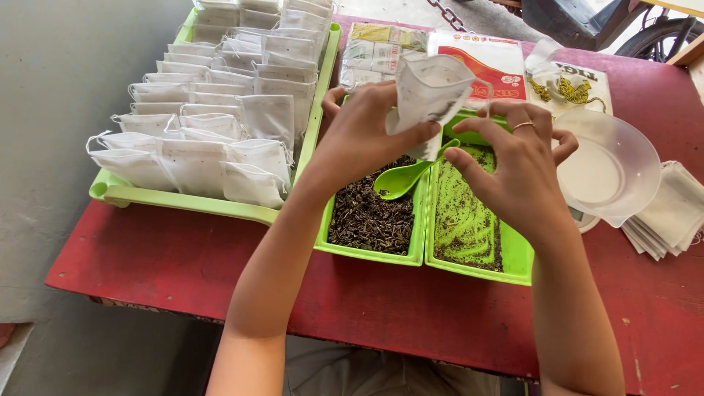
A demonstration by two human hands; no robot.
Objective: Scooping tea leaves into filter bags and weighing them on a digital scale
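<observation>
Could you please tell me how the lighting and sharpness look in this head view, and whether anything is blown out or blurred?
Head view: soft, even daylight, with faint shadows on the red table; the clear plastic bowl looks washed out; the small white drawstring bag, held in the left hand, is slightly soft; the green tray of dark loose tea is sharp; the top right corner is overexposed.

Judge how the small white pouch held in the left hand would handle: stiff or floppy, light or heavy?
The white pouch probably handles floppy: it creases and sags where the left hand pinches it. It is likely light, being thin fabric. Loose contents could spill if tipped, since its mouth looks open.
</observation>
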